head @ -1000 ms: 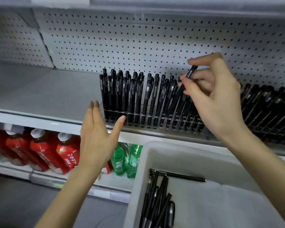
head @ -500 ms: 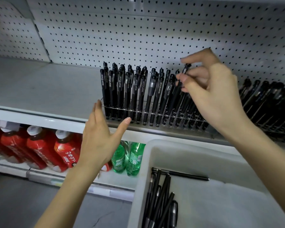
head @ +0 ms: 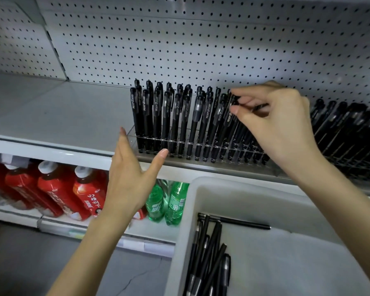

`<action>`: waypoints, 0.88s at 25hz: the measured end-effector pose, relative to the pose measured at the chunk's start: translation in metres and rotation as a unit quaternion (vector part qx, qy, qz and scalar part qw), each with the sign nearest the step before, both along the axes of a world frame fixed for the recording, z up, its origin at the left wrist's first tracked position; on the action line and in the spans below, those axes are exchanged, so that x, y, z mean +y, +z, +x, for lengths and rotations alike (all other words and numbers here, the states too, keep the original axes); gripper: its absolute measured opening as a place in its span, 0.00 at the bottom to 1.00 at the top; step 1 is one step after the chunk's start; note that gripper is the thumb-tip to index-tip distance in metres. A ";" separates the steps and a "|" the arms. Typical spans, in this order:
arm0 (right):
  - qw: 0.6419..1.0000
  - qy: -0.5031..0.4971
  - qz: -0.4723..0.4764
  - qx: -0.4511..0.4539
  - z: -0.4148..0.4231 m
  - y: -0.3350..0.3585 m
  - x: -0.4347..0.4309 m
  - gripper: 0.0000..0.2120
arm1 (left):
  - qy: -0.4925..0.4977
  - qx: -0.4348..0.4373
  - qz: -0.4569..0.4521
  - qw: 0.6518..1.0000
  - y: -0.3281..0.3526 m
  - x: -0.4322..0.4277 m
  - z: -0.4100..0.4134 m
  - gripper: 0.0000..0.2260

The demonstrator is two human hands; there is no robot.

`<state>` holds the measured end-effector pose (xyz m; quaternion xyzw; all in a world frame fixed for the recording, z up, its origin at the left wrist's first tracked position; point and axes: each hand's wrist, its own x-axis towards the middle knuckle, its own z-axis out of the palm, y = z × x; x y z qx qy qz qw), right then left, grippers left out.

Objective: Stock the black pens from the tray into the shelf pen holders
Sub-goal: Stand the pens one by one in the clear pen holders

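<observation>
L hand (head: pixel 128 180) flat, thumb out, R hand (head: pixel 284 131) fingers (head: pixel 237 109) pinching

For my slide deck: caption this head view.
Right hand pinches a black pen at the clear pen holder; left hand open beside it.

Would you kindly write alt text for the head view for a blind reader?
A right hand pinches a black pen among upright pens in a clear shelf holder; the open left hand hovers by its left end; a white tray below holds more pens.
</observation>
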<state>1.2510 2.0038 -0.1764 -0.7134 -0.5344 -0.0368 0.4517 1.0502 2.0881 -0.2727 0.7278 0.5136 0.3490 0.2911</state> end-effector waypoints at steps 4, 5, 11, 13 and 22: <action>0.999 0.019 0.036 0.005 -0.003 0.011 -0.026 0.12 | 0.023 -0.103 0.003 0.994 0.021 -0.050 -0.005 0.38; 0.999 0.037 0.032 0.022 -0.005 0.009 -0.036 0.10 | -0.002 -0.139 -0.021 0.990 0.024 -0.065 -0.003 0.37; 0.958 0.143 -0.213 0.128 -0.029 -0.083 -0.101 0.08 | -0.149 -0.033 -0.113 0.982 0.002 -0.110 0.022 0.33; 0.938 0.121 -0.297 0.130 -0.029 -0.116 -0.113 0.07 | -0.164 -0.035 -0.123 0.978 -0.006 -0.107 0.020 0.29; 0.911 0.108 -0.361 0.169 -0.037 -0.142 -0.123 0.14 | -0.181 -0.116 -0.142 0.966 -0.012 -0.110 0.018 0.17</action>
